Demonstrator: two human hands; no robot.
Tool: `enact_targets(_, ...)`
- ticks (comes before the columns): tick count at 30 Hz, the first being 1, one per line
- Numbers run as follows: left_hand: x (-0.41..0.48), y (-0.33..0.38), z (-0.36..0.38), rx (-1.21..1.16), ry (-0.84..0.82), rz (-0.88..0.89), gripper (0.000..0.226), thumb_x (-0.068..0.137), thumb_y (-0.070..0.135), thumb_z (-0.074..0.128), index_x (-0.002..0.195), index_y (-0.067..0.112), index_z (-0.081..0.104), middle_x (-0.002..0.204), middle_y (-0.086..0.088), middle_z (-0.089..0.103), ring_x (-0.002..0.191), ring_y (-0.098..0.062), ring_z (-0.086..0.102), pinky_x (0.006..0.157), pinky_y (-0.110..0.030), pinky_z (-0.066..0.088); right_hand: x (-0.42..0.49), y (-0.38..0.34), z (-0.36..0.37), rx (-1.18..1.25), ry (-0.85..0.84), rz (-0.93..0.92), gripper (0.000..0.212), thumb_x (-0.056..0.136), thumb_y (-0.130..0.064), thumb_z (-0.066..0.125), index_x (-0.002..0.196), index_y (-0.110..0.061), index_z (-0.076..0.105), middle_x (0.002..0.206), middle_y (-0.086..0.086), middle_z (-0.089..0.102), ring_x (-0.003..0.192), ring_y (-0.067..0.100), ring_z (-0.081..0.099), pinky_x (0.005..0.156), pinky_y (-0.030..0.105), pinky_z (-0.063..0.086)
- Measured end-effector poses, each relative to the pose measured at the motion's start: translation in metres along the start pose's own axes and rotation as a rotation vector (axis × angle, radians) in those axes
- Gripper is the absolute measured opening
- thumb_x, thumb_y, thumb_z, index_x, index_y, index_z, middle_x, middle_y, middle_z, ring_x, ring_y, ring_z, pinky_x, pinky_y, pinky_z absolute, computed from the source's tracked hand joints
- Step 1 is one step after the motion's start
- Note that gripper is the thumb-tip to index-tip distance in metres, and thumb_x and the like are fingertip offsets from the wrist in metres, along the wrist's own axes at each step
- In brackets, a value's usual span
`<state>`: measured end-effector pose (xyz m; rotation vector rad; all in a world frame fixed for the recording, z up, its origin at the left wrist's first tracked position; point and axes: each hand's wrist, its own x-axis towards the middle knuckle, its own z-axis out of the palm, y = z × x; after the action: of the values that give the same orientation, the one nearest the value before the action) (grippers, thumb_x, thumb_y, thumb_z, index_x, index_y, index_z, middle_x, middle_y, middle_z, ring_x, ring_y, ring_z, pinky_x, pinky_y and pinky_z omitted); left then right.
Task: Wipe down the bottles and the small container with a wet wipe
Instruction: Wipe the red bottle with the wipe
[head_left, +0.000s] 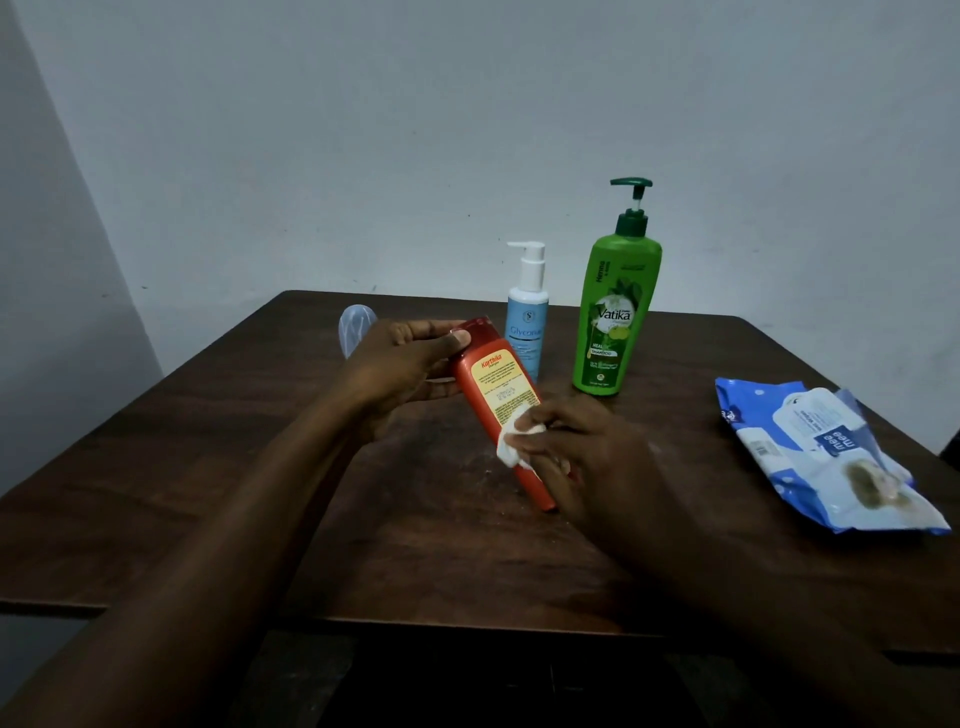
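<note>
An orange bottle (496, 395) with a yellow label is tilted above the dark wooden table (311, 519). My left hand (400, 364) grips its red cap end. My right hand (582, 457) holds a white wet wipe (514, 441) pressed against the lower part of the bottle. Behind stand a light-blue pump bottle (527, 317) and a tall green pump bottle (615, 306), both upright. A small clear container (356, 325) sits at the back left, partly hidden by my left hand.
A blue and white wet-wipe pack (826, 457) lies at the table's right side, its flap lifted. A pale wall rises right behind the table's far edge. The near table edge runs below my forearms.
</note>
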<state>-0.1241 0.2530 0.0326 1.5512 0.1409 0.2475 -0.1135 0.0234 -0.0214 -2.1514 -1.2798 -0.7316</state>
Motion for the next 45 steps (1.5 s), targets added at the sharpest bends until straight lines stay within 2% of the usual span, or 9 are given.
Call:
enact_targets(5,-0.001,-0.001,-0.002,-0.013,-0.029,0.024,0.011,0.094,0.014,0.063,0.1,0.018,0.071,0.09,-0.001,0.079,0.089,-0.016,0.076,0.073,-0.029,0.062,-0.026,0.009,-0.003,0.004,-0.004,-0.028,0.027,0.079,-0.012,0.08,0.105,-0.018,0.077,0.116,0.001,0.069,0.106,0.014,0.064,0.094,0.028,0.051)
enact_targets(8,-0.001,-0.002,-0.003,-0.023,-0.047,0.037,0.012,0.095,0.014,0.062,0.101,0.019,0.071,0.092,-0.001,0.078,0.089,-0.015,0.075,0.071,-0.027,0.062,-0.032,0.013,-0.011,0.053,0.005,0.094,0.031,0.079,-0.012,0.081,0.107,-0.023,0.076,0.117,-0.005,0.068,0.107,0.007,0.063,0.092,0.028,0.052)
enact_targets(11,-0.001,-0.002,-0.004,-0.049,-0.067,0.048,0.015,0.095,0.013,0.061,0.104,0.02,0.07,0.094,0.0,0.078,0.09,-0.014,0.075,0.069,-0.026,0.061,-0.028,0.014,-0.015,0.145,0.013,0.227,0.028,0.084,-0.014,0.077,0.108,-0.028,0.076,0.114,-0.013,0.067,0.106,-0.003,0.061,0.091,0.019,0.051)
enact_targets(16,0.003,0.001,-0.003,-0.09,-0.127,0.067,0.022,0.095,0.012,0.06,0.112,0.022,0.069,0.104,0.0,0.077,0.096,-0.016,0.074,0.074,-0.027,0.061,0.005,0.016,-0.015,0.387,0.092,0.386,0.019,0.086,-0.016,0.073,0.102,-0.024,0.075,0.107,-0.014,0.068,0.1,0.0,0.067,0.083,0.021,0.058)
enact_targets(20,0.003,0.004,0.0,-0.107,-0.191,0.066,0.024,0.098,0.01,0.055,0.115,0.023,0.067,0.106,0.001,0.076,0.098,-0.015,0.074,0.077,-0.028,0.062,0.042,0.014,-0.02,0.469,0.152,0.401,0.018,0.085,-0.018,0.074,0.103,-0.02,0.076,0.104,-0.012,0.069,0.097,-0.006,0.065,0.076,0.009,0.053)
enact_targets(24,0.002,0.006,0.002,-0.098,-0.214,0.078,0.026,0.1,0.008,0.051,0.118,0.022,0.065,0.112,-0.002,0.073,0.103,-0.017,0.072,0.084,-0.031,0.061,0.068,0.015,-0.023,0.393,0.206,0.344,0.02,0.084,-0.022,0.076,0.104,-0.021,0.077,0.106,-0.009,0.072,0.098,-0.003,0.066,0.076,0.007,0.051)
enact_targets(31,0.003,0.004,0.004,-0.089,-0.215,0.092,0.026,0.1,0.01,0.051,0.113,0.026,0.067,0.11,0.003,0.075,0.105,-0.017,0.072,0.083,-0.031,0.06,0.06,0.014,-0.023,0.403,0.243,0.299,0.02,0.085,-0.016,0.076,0.105,-0.014,0.077,0.107,-0.003,0.072,0.101,0.002,0.067,0.08,0.018,0.058)
enact_targets(40,0.002,0.0,0.002,-0.094,-0.196,0.104,0.026,0.101,0.01,0.051,0.113,0.026,0.067,0.102,0.006,0.077,0.098,-0.013,0.074,0.079,-0.028,0.061,0.007,0.014,-0.017,0.538,0.125,0.404,0.018,0.084,-0.009,0.073,0.102,-0.009,0.076,0.107,-0.008,0.067,0.097,-0.001,0.068,0.076,0.012,0.055)
enact_targets(45,0.003,0.0,0.004,-0.098,-0.187,0.095,0.025,0.101,0.01,0.049,0.111,0.026,0.066,0.102,0.004,0.076,0.095,-0.012,0.074,0.076,-0.027,0.062,-0.02,0.014,-0.015,0.541,0.083,0.45,0.018,0.083,-0.007,0.074,0.098,-0.017,0.077,0.109,-0.006,0.068,0.099,0.002,0.069,0.081,0.018,0.058)
